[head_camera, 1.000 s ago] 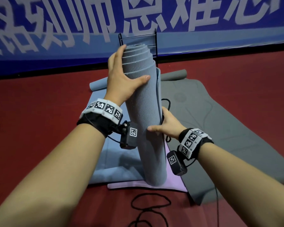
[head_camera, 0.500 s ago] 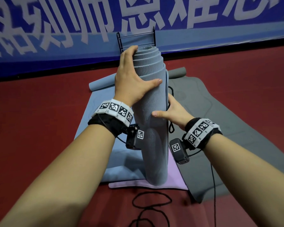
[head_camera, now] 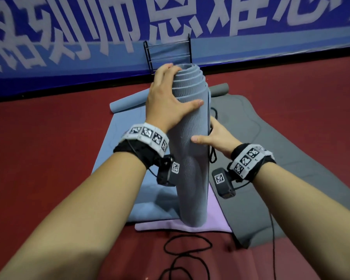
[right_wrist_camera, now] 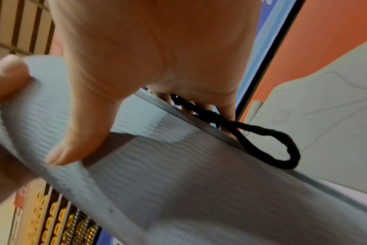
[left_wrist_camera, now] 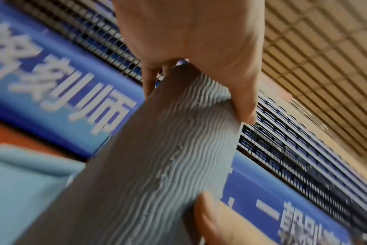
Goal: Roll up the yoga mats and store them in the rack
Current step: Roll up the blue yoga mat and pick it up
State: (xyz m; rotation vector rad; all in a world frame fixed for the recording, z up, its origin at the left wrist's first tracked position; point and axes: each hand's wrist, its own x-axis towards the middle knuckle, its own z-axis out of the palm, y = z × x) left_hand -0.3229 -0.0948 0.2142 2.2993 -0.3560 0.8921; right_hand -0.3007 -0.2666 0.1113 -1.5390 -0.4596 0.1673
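A rolled grey-blue yoga mat (head_camera: 192,178) stands on end on the floor mats, in front of me. My left hand (head_camera: 166,104) grips its top end, thumb across the ribbed front and fingers round the far side. My right hand (head_camera: 216,136) holds the roll at mid-height from the right, with its thumb on the front. In the right wrist view its fingers reach behind the mat (right_wrist_camera: 178,182), where a black cord loop (right_wrist_camera: 272,145) hangs out. The left wrist view shows the left hand (left_wrist_camera: 199,41) clasping the mat (left_wrist_camera: 157,165). The black wire rack (head_camera: 168,53) stands behind the roll by the wall.
A light blue mat (head_camera: 117,154) lies flat on the left, its far end curled. To the right lies a dark grey mat (head_camera: 271,158), and a purple mat (head_camera: 216,221) is under the roll's foot. Black cord (head_camera: 186,251) coils on the red floor near me. A blue banner wall (head_camera: 49,37) closes the back.
My right hand has slid a little higher up the roll. The roll's top now sits lower against the rack, so more of the rack shows. Both hands keep their hold.
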